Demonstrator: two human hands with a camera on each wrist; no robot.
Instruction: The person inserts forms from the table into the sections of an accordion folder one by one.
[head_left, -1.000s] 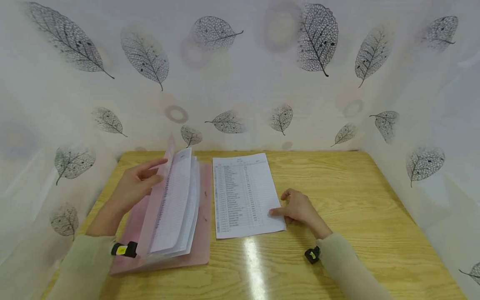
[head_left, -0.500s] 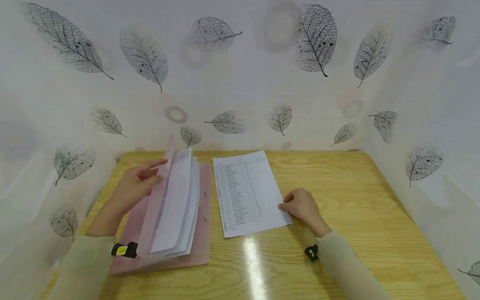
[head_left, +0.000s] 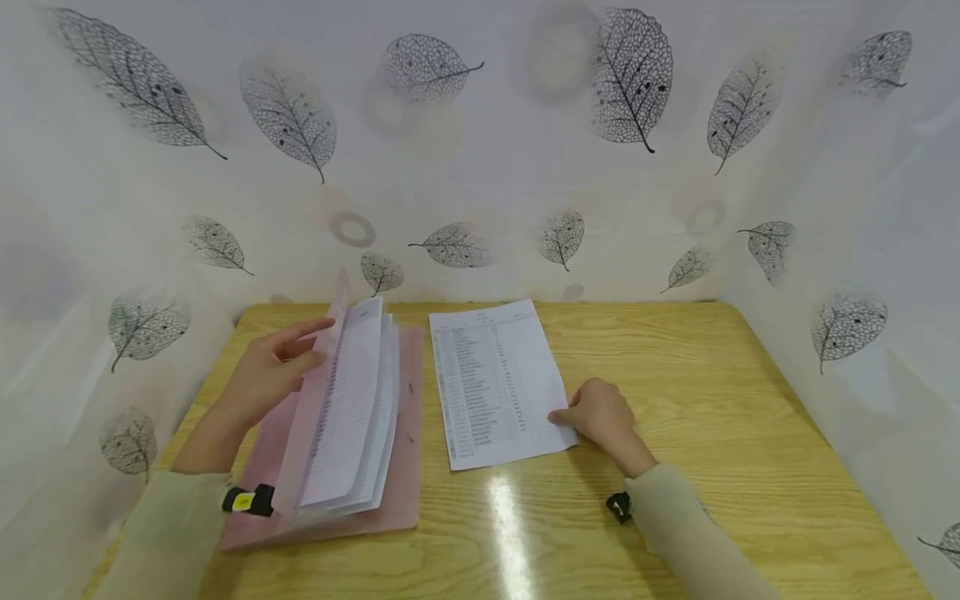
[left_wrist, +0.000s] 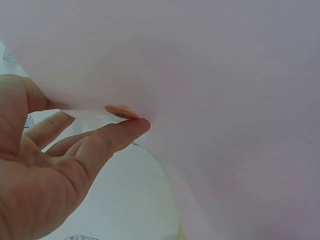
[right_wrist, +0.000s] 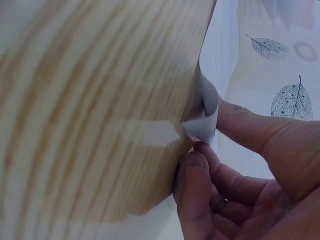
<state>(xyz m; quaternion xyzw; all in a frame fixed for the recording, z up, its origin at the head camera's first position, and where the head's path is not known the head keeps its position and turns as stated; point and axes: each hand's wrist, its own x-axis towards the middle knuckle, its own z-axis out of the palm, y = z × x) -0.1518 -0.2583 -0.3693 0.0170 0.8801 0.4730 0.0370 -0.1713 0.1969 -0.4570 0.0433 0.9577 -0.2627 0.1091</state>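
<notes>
A pink folder (head_left: pixel 407 492) lies on the left of the table, its cover lifted nearly upright with several paper sheets (head_left: pixel 351 417) leaning against it. My left hand (head_left: pixel 266 371) holds the cover between thumb and fingers at its outer edge. In the left wrist view an orange round button (left_wrist: pixel 121 112) sits on the cover (left_wrist: pixel 230 90), touching a fingertip. To the folder's right lies a loose printed sheet (head_left: pixel 495 383), covered with a table of rows. My right hand (head_left: pixel 603 414) pinches its lower right edge; the right wrist view shows the sheet's corner (right_wrist: pixel 202 127) curled.
The wooden table (head_left: pixel 705 392) reaches a white cloth backdrop (head_left: pixel 480 150) with leaf prints at the back and both sides. Two small metal prongs (head_left: pixel 410 388) show on the folder's inner pink surface. Glare falls on the table below the loose sheet.
The loose sheet has slid slightly right and away from me, turning a little. My right hand moved right with it, then shifted its thumb further onto the sheet. My left hand stays put.
</notes>
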